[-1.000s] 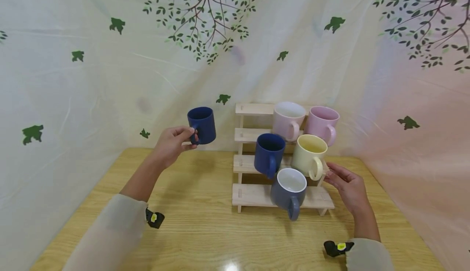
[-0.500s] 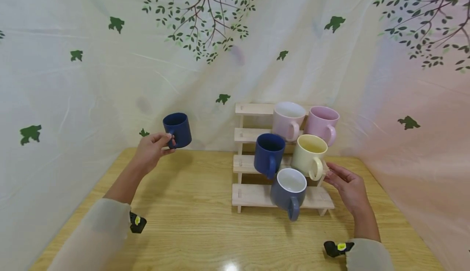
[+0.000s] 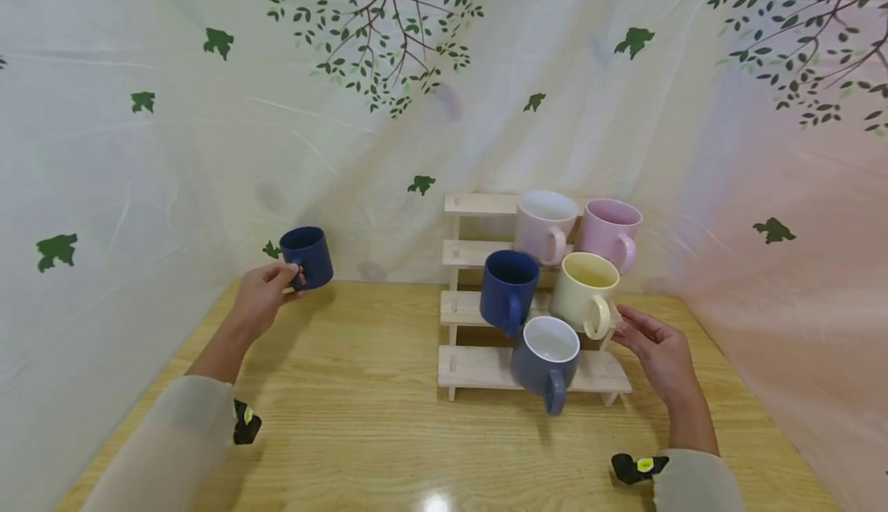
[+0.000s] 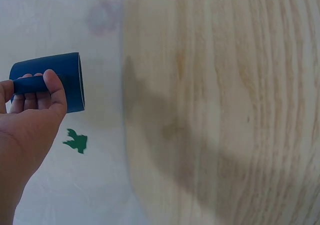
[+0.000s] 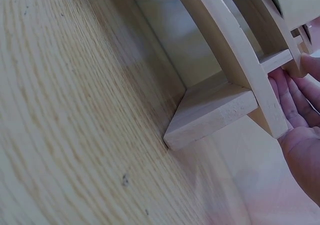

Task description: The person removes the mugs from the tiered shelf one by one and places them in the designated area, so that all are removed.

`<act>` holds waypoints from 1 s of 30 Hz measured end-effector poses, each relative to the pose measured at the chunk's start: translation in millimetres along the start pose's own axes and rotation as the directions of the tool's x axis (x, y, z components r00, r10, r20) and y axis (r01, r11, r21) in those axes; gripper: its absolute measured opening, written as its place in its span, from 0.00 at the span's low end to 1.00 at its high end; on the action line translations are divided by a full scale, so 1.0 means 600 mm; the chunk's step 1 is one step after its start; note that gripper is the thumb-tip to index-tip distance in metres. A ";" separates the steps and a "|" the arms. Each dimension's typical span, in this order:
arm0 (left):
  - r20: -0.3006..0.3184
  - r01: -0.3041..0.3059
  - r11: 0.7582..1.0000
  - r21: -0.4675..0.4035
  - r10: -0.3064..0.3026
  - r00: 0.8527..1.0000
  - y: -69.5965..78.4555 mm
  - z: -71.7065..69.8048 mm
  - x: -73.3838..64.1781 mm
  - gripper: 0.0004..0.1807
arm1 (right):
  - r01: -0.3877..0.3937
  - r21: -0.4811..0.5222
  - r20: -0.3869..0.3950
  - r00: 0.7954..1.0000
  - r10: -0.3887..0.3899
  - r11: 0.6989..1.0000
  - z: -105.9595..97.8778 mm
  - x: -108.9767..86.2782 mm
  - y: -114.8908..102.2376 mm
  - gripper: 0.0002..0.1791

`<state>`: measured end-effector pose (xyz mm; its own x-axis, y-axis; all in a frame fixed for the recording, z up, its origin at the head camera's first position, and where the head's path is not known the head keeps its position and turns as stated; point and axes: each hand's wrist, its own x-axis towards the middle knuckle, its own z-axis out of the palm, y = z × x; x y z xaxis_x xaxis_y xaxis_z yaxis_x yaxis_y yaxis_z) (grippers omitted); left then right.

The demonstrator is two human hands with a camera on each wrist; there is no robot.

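Left hand (image 3: 260, 301) grips the navy mug (image 3: 307, 257) by its handle, hovering left of centre over the desk (image 3: 388, 435). Right hand (image 3: 657, 358), fingers straight, steadies the wooden rack (image 3: 479, 369). Looks like mid-carry; next it needs a level set-down on the desk.

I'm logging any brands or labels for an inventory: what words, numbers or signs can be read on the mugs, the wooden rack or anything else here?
There is no readable text.
The dark blue mug gripped by the left hand: plain.
The five mugs on the wooden rack, which the right hand touches: no print.
The yellow dots on the black wrist clips: too small to tell.
The backdrop: only leaves and branches.
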<state>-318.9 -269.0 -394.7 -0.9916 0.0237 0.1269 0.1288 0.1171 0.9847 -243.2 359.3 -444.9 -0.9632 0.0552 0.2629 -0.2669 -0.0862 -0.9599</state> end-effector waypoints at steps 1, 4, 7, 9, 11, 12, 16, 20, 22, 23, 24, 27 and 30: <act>-0.006 0.005 1.000 0.009 -0.005 1.000 -0.004 -0.003 0.001 0.27 | -0.001 0.000 -0.001 1.000 0.001 1.000 0.000 0.000 0.000 0.23; -0.022 0.026 1.000 0.008 -0.026 0.999 -0.016 -0.010 0.002 0.27 | -0.005 -0.014 -0.003 1.000 0.005 1.000 0.000 -0.001 -0.001 0.24; -0.039 0.042 0.999 0.018 -0.041 0.998 -0.028 -0.019 0.005 0.28 | -0.007 -0.015 -0.003 1.000 0.007 1.000 0.000 -0.001 -0.002 0.24; -0.043 0.045 0.998 0.037 -0.044 0.998 -0.035 -0.024 0.006 0.28 | -0.005 -0.010 -0.004 1.000 0.005 1.000 0.000 0.000 -0.002 0.23; -0.054 0.051 0.997 0.060 -0.048 0.997 -0.044 -0.028 0.008 0.28 | 0.000 0.001 -0.002 1.000 0.000 1.000 0.000 0.000 -0.001 0.23; -0.061 0.053 0.996 0.067 -0.049 0.997 -0.049 -0.031 0.008 0.27 | 0.002 0.005 0.000 1.000 -0.002 1.000 0.000 0.000 -0.001 0.23; -0.086 0.065 0.995 0.069 -0.059 0.995 -0.059 -0.038 0.004 0.24 | 0.011 0.014 0.008 1.000 -0.012 1.000 -0.001 0.000 0.001 0.23; -0.095 0.070 0.995 0.069 -0.064 0.993 -0.067 -0.046 -0.002 0.24 | 0.019 0.013 0.015 1.000 -0.019 1.000 -0.002 -0.001 0.002 0.24; -0.094 0.078 0.993 0.085 -0.070 0.993 -0.075 -0.051 -0.001 0.26 | 0.023 0.010 0.017 1.000 -0.023 1.000 -0.003 -0.001 0.002 0.24; -0.093 0.078 0.993 0.094 -0.069 0.993 -0.081 -0.053 -0.001 0.27 | 0.027 0.012 0.018 0.999 -0.027 1.000 -0.004 -0.001 0.003 0.24; -0.089 0.077 0.991 0.108 -0.068 0.994 -0.085 -0.056 -0.001 0.27 | 0.030 0.012 0.019 0.999 -0.030 0.999 -0.005 0.000 0.003 0.23; -0.080 0.072 0.989 0.127 -0.062 0.995 -0.094 -0.064 -0.003 0.28 | 0.029 0.009 0.016 0.999 -0.029 1.000 -0.006 -0.001 0.003 0.23; -0.073 0.068 0.989 0.131 -0.059 0.996 -0.100 -0.071 -0.006 0.28 | 0.021 0.009 0.016 1.000 -0.021 1.000 -0.006 -0.002 0.002 0.23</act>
<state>-323.5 -318.7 -449.1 -0.9954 -0.0559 0.0773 0.0612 0.2479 0.9669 -242.5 362.9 -446.7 -0.9578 0.0411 0.2845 -0.2872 -0.0937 -0.9533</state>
